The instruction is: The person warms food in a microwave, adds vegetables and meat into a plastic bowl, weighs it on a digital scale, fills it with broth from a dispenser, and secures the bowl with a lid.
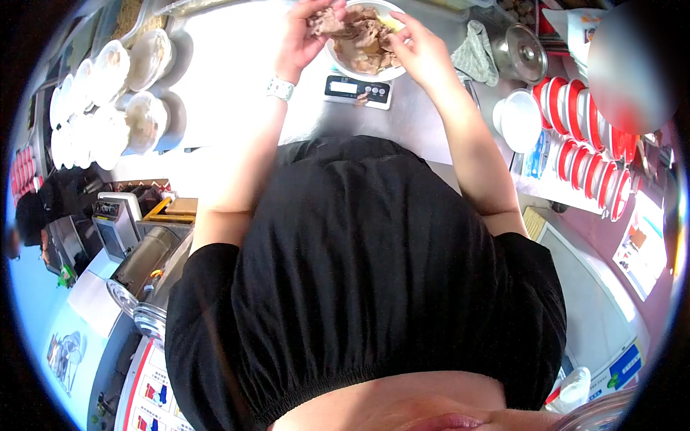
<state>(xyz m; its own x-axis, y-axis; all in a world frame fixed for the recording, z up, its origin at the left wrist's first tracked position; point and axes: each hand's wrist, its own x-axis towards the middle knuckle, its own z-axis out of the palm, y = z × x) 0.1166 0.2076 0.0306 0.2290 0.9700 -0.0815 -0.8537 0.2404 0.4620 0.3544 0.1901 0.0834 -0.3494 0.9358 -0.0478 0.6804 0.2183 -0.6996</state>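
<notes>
A brightly lit metal counter [424,122] stands near a pink wall [598,233].

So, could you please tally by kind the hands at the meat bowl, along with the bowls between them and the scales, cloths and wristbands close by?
Left hand and right hand: 2
Bowl between them: 1
Scale: 1
Grey cloth: 1
Wristband: 1
Total: 6
</notes>
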